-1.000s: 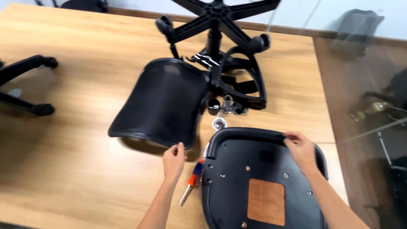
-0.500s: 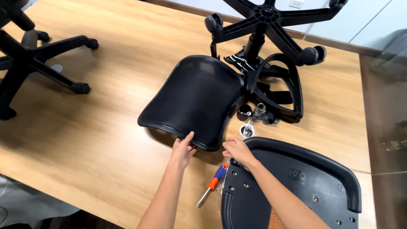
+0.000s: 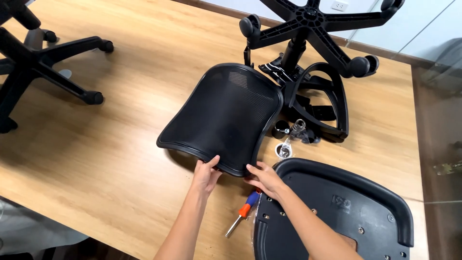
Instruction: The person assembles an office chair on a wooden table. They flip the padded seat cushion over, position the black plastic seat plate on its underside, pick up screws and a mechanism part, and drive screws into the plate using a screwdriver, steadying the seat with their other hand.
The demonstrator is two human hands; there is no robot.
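Both hands are on the near edge of the mesh chair back [image 3: 226, 118], which lies flat on the wooden worktop [image 3: 96, 159] around the middle of the frame. The left hand [image 3: 206, 174] has its grip closed over the bottom rim, thumb on top and fingers tucked under. The right hand [image 3: 263, 179] is just beside it on the same rim; fingers look curled onto the edge, so I'd call that grip closed on the chair back too, though the underside is hidden.

Looks to me like this is the "get hold of the backrest" stage, with the part still resting on the worktop and not joined to anything. The seat pan [image 3: 337, 212] sits upside down at lower right, its screw holes facing up, right next to the hands. A screwdriver [image 3: 243, 216] with an orange and blue handle lies between the arms at the bottom of the frame. Some small fittings in a clear bag [image 3: 288, 139] sit just beyond the seat.

At the top of the frame there's a star base with casters [image 3: 313, 24] over the armrest frame [image 3: 327, 106], and another chair base [image 3: 43, 62] at upper left.

My guess: the next move needs a firm two-handed lift, keeping that wide floppy panel level so it doesn't sweep the loose fittings off.
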